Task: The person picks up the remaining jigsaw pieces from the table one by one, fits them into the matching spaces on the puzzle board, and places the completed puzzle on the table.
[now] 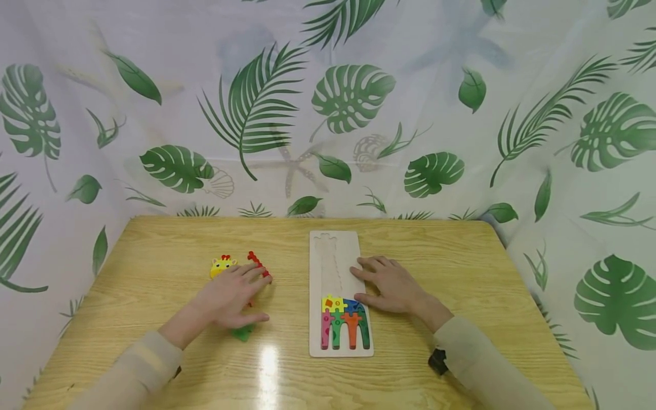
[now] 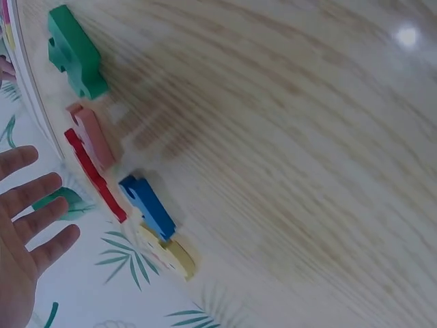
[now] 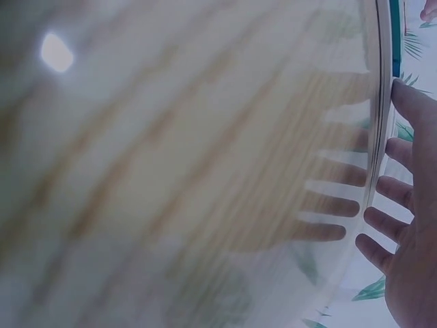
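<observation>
Nearest are the beige sleeves [image 1: 489, 364] of the person, resting above the desk [image 1: 287, 324], which has a light wood grain and one bright reflection. A little farther, the green piece [image 2: 76, 51] lies loose by the left hand [image 1: 230, 296]. This hand is spread over the loose pieces and grasps nothing; its fingers are extended, and in the left wrist view they look apart from everything. Around there lie also the pink piece [image 2: 94, 137], the blue piece [image 2: 150, 207], the red piece [image 2: 97, 176] and the yellow head [image 1: 224, 266]. They seem light and stiff, thick like painted wood, with knobs and notches. I judge that two opposite sides are the best hold (for the red piece, narrow and wavy, across its middle). The paint may slip a little, but nothing looks fragile.

To the right, the board [image 1: 349, 250] lies flat: pale, rectangular, with rounded corners. Its near part carries the fitted pieces [image 1: 352, 322], in several colours; its far part is a bare shallow recess. The right hand [image 1: 392, 285] has its fingertips at the board's right edge, fingers spread, gripping nothing. The board is probably rigid, convenient to take by its long edges.

Behind hangs a smooth curtain [image 1: 384, 188] with printed green leaves.
</observation>
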The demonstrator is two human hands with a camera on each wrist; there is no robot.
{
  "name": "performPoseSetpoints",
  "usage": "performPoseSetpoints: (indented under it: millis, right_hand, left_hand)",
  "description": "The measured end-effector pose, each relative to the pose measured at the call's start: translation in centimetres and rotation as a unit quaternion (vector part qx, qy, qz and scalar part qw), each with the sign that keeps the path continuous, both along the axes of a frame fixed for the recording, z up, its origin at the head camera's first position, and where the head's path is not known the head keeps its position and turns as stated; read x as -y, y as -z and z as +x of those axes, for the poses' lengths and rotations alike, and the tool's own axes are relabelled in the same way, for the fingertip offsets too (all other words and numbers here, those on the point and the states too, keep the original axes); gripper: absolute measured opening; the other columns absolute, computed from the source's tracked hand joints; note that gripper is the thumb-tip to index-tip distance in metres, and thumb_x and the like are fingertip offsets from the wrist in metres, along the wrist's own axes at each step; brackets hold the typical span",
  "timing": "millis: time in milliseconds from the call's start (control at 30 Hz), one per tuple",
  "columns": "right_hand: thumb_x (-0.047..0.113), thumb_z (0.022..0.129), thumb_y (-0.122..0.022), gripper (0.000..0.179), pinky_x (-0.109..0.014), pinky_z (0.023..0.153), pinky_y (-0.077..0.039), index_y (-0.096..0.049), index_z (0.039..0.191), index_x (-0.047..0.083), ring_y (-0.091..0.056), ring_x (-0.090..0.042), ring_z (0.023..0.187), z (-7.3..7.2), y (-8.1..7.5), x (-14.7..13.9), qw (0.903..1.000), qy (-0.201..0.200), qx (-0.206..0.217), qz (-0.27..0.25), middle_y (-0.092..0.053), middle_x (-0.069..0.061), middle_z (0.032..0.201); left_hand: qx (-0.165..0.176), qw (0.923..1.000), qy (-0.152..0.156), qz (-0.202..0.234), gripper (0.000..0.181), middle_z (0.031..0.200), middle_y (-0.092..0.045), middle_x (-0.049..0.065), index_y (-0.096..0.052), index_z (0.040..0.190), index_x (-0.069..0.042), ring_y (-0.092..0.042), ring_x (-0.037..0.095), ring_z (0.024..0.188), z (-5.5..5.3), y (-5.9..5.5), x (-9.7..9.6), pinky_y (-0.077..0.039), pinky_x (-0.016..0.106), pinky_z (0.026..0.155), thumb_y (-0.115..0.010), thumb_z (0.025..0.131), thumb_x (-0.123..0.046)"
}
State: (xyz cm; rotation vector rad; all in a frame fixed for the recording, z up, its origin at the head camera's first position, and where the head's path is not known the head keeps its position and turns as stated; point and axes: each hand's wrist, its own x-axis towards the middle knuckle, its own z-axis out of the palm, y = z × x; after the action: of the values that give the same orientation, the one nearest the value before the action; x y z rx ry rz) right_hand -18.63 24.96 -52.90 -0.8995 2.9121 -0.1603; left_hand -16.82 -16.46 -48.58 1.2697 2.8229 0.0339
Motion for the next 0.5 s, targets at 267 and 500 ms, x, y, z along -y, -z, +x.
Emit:
performPoseSetpoints:
  millis: [267, 500]
  right_hand:
    - [0.066, 0.101, -0.054, 0.070, -0.063, 0.121, -0.041, -0.051, 0.158, 0.026, -0.046, -0.038, 0.150, 0.0, -0.1, 0.0, 1.0000, -0.001, 0.004, 0.002, -0.050, -0.010, 0.164]
    - [0.066, 0.101, -0.053, 0.070, -0.064, 0.120, -0.041, -0.050, 0.158, 0.025, -0.046, -0.037, 0.149, 0.0, -0.1, 0.1, 1.0000, -0.001, 0.008, 0.000, -0.049, -0.010, 0.164]
  left_hand:
    - [-0.027, 0.9993, -0.027, -0.003, 0.076, 0.150, -0.061, 0.021, -0.057, 0.149, -0.005, -0.056, 0.043, 0.142, -0.8, -0.2, 1.6, -0.051, 0.059, 0.113, -0.064, 0.096, -0.061]
    - [-0.043, 0.9976, -0.054, -0.005, 0.075, 0.146, -0.063, 0.021, -0.059, 0.146, -0.005, -0.059, 0.041, 0.138, -1.6, -0.3, 2.8, -0.051, 0.056, 0.113, -0.063, 0.096, -0.061]
